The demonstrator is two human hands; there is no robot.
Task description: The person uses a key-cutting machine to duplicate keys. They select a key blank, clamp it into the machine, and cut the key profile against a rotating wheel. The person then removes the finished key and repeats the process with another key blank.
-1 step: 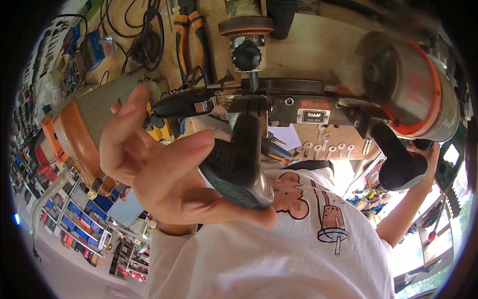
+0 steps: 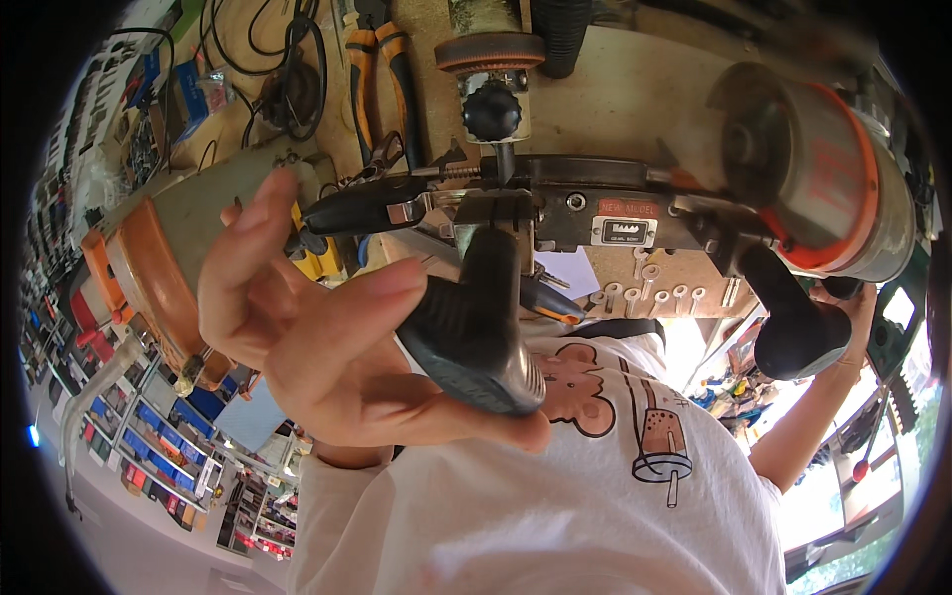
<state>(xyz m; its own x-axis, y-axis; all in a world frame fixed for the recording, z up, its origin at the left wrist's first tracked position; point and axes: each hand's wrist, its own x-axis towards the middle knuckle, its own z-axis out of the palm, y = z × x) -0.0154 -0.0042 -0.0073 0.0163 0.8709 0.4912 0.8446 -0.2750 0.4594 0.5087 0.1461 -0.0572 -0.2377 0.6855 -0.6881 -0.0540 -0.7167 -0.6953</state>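
My left hand (image 2: 327,347) is closed on a black T-shaped clamp knob (image 2: 476,347), thumb below it and a finger against its upper side. The knob's stem rises to a metal clamp (image 2: 493,213) on a bench machine that looks like a key cutter. Left of the clamp, just past my fingertips, lies a black-handled piece (image 2: 367,205) with a metal end. A similar black knob (image 2: 801,332) sits on the machine's right side. Beyond it is my right hand (image 2: 859,302), by the grey motor housing (image 2: 833,169) with an orange ring; its fingers are mostly hidden.
Orange-and-black pliers (image 2: 382,84) lie on the bench beside coiled black cable (image 2: 288,69). At the left stands a grey and orange cylindrical body (image 2: 164,288). Several small key-like silver pieces (image 2: 650,288) line the bench. Shelves with blue bins (image 2: 154,436) are farther left.
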